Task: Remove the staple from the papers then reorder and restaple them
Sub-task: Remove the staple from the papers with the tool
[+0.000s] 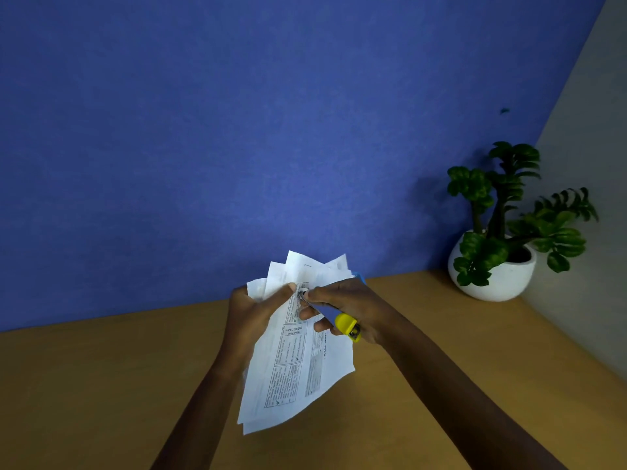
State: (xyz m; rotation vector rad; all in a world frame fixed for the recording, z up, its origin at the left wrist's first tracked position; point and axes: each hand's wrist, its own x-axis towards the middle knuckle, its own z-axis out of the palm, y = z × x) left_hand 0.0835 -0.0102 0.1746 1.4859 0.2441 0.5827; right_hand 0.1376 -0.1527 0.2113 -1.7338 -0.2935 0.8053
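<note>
Left hand: my left hand (252, 312) grips the sheaf of white printed papers (291, 368) near its upper left, thumb on the front sheet.
Right hand: my right hand (342, 307) is curled round a blue plastic stapler (334, 318) with a yellow end, forefinger stretched along its top.
Stapler: its thin metal tip touches the front sheet near the top, just beside my left thumb; the yellow end points back toward me.
Papers: several sheets, fanned apart at the top, held up above the brown wooden counter (101, 385).
Far right corner: a green leafy plant (502, 205) in a round white pot (498, 279) stands on the counter, where the blue wall (237, 130) meets the grey wall (593, 113).
</note>
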